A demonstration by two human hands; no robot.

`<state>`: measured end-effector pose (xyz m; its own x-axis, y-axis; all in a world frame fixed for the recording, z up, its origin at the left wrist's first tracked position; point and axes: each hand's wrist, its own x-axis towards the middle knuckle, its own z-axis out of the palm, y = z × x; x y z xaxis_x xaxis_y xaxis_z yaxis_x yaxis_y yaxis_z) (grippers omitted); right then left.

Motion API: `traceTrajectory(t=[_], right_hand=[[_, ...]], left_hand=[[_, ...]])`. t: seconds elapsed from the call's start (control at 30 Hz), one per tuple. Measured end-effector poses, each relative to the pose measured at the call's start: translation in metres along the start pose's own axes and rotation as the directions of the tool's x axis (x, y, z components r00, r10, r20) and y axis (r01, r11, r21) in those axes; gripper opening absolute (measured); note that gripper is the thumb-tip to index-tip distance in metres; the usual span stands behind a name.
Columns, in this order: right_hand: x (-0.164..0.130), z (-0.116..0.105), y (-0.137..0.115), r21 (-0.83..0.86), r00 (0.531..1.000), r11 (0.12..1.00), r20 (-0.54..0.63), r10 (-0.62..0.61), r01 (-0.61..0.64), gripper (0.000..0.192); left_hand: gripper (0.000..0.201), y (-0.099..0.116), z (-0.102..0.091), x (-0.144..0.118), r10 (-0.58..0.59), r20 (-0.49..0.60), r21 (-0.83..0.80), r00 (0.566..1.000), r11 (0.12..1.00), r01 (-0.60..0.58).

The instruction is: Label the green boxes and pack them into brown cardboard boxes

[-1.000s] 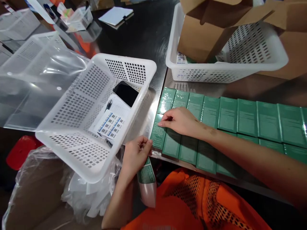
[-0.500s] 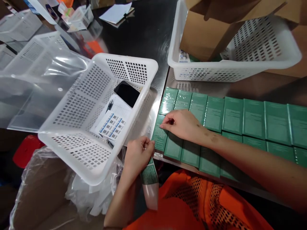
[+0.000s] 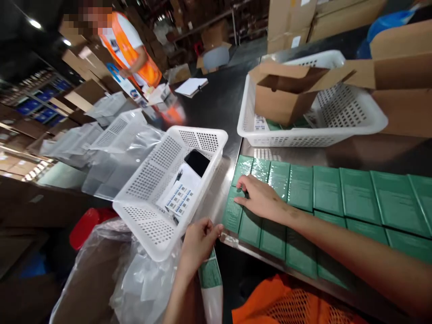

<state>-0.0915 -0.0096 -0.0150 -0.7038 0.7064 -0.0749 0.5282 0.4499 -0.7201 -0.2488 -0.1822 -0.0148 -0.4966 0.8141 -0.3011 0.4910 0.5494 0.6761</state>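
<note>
A strip of labels [image 3: 211,273], green with a white lower part, hangs below my left hand [image 3: 200,243], which is closed on its upper end near the front edge of the metal table. Above the left end of two rows of shrink-wrapped green boxes [image 3: 329,191] is my right hand [image 3: 258,198]. Its thumb and index fingertips are a little apart over the nearest corner box [image 3: 232,213], and I see nothing between them. The other fingers are curled.
Left stands a white basket [image 3: 135,220] with a phone [image 3: 197,163], pen and sticker sheet [image 3: 180,198]. Behind the boxes, another basket [image 3: 286,140] holds an open carton [image 3: 275,101]. A plastic-lined bin [image 3: 84,274] sits below. A person in an orange vest [image 3: 130,47] stands across.
The camera has tilted up, bringing the other person and the shelves into view. My right thumb and index finger have parted. My left hand keeps its hold on the strip.
</note>
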Motion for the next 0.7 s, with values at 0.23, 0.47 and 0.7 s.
traceTrajectory(t=[0.23, 0.47, 0.7], right_hand=[[-0.109, -0.009, -0.046, 0.398, 0.954, 0.917, 0.278, -0.111, -0.009, 0.055], [-0.136, 0.026, -0.028, 0.59, 0.995, 0.807, -0.088, 0.045, 0.016, 0.028], [-0.136, 0.003, -0.005, 0.377, 0.937, 0.894, -0.33, -0.114, 0.241, 0.014]], left_hand=[[0.046, 0.033, 0.017, -0.013, 0.019, -0.551, -0.203, 0.834, 0.967, -0.156], [0.046, 0.064, 0.029, -0.02, 0.045, -0.603, -0.327, 0.797, 0.897, -0.298], [0.053, 0.054, 0.007, -0.046, 0.206, 0.025, -0.736, 0.978, 0.666, -0.121]])
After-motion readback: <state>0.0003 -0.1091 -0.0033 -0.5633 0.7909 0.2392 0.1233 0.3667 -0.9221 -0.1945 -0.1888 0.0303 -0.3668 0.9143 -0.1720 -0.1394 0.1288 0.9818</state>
